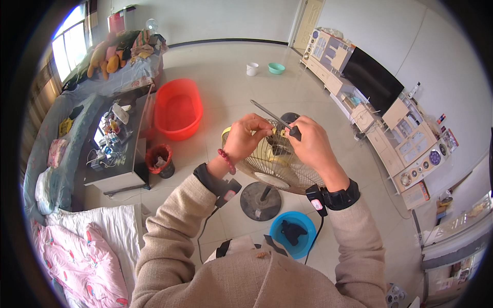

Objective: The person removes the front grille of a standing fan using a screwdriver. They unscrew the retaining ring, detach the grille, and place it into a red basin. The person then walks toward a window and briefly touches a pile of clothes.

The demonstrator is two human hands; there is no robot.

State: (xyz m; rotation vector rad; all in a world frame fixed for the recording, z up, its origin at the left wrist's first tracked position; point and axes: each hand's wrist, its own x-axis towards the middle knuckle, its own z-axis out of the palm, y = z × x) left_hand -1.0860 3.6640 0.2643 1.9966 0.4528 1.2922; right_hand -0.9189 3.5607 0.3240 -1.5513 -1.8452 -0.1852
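Two hands, domed wire fan, slim metal screwdriver

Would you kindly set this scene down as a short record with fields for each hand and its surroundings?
Left hand: at the upper part of the fan; whether it grips anything is unclear
Right hand: holds a screwdriver
Fan stand: round dark base
Floor: red tub; blue basin with a dark item inside

No words, numbers or signs can be read.
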